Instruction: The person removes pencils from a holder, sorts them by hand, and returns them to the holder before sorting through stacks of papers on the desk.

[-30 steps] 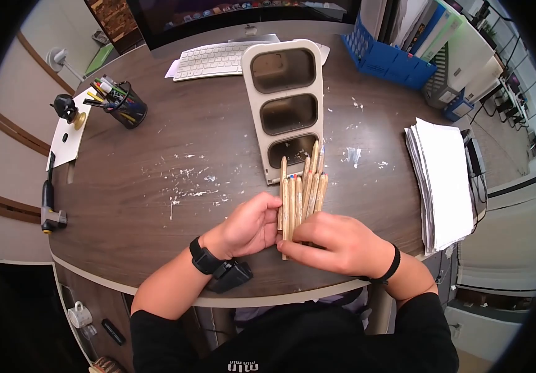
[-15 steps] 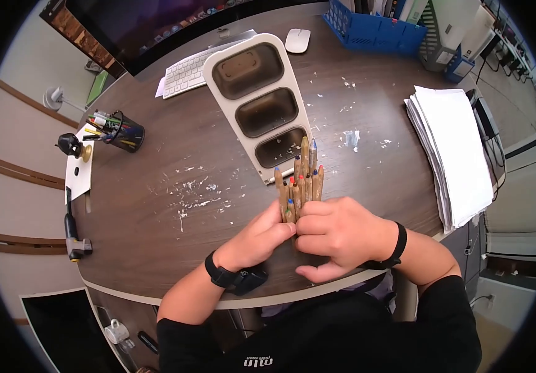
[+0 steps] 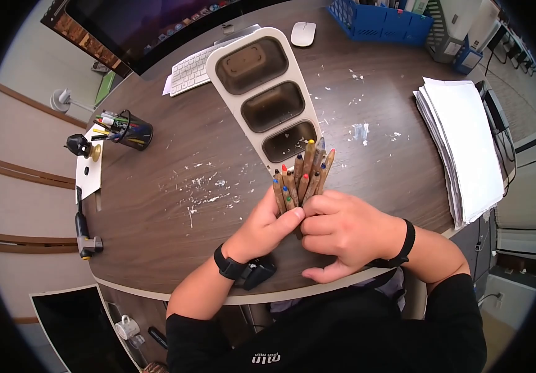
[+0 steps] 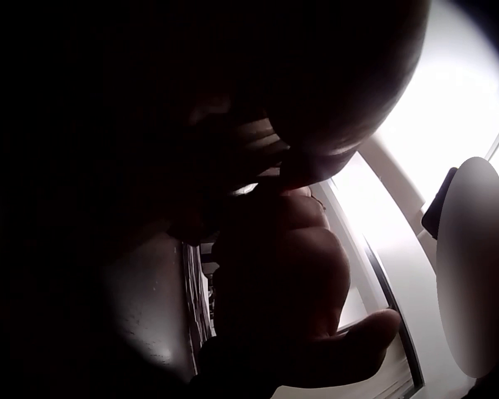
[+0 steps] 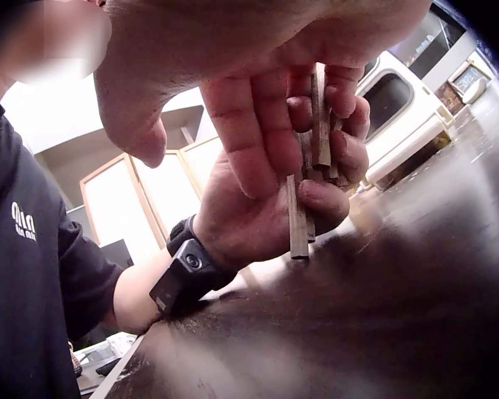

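A bunch of wooden coloured pencils (image 3: 308, 163), coloured tips upward, stands between both hands near the front of the desk. My left hand (image 3: 262, 227) grips the bunch from the left, its thumb across the front. From the right, my right hand (image 3: 349, 230) lies against the pencils with fingers bent round them, its thumb held away below. In the right wrist view, the pencils' flat lower ends (image 5: 298, 220) poke out beneath the fingers of the left hand (image 5: 249, 212). Just beyond the tips is a pale three-compartment holder (image 3: 237, 99). The left wrist view is mostly dark.
White flakes (image 3: 209, 193) are scattered over the desk (image 3: 156, 224). A mesh pen cup (image 3: 136, 133) and a keyboard (image 3: 188, 73) are at the back left, a mouse (image 3: 303, 34) behind the holder. A paper stack (image 3: 460, 143) lies on the right.
The pencils have tilted more upright, their coloured tips now fanned out. My right hand has shifted from their lower ends to their right side, and its thumb has moved away. The head view has turned.
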The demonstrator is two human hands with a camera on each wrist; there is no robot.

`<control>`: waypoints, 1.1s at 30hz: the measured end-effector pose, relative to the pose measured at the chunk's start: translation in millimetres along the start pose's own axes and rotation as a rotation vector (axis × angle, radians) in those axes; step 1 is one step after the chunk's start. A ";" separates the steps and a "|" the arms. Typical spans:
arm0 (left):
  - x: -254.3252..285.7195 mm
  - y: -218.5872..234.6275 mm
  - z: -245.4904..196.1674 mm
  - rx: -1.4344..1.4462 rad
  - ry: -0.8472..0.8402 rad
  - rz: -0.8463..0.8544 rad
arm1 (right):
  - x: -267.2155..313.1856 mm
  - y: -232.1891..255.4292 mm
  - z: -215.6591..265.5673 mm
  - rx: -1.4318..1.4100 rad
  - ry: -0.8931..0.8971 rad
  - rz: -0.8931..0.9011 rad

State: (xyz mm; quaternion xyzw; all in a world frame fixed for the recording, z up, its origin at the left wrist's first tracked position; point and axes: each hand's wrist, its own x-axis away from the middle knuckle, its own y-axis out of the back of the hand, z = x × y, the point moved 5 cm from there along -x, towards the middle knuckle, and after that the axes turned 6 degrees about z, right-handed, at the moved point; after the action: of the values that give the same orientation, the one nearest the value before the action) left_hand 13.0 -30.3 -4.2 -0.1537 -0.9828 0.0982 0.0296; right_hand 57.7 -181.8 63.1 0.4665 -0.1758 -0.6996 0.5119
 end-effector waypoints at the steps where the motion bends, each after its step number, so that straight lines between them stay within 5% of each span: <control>1: -2.5 1.0 4.0 0.085 0.013 0.018 | 0.3 1.6 -0.8 0.002 0.000 -0.002; 5: -9.0 0.2 6.2 0.432 0.143 0.042 | 2.4 6.9 -5.9 -0.157 0.011 -0.040; 22: -6.7 6.6 0.4 0.392 0.176 -0.184 | 2.4 5.6 -7.2 -0.147 0.063 -0.178; 24: -6.6 9.7 0.0 0.438 0.190 -0.209 | 5.3 18.1 -12.7 0.036 -0.072 -0.311; 29: -3.9 8.8 -1.1 0.402 0.170 -0.151 | 14.0 40.9 -38.1 0.143 -0.456 -0.302; 31: -2.8 8.5 -7.2 0.252 0.112 -0.165 | 22.3 43.3 -53.2 0.169 -0.811 -0.162; 33: 1.0 7.8 -10.7 0.175 0.032 -0.201 | 30.8 38.8 -59.6 0.204 -0.822 -0.074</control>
State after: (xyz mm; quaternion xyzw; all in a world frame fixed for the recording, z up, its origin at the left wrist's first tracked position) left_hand 15.4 -20.8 4.8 -0.0527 -0.9803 0.1774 0.0684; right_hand 127.5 -211.2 46.7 0.2031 -0.4169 -0.8242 0.3249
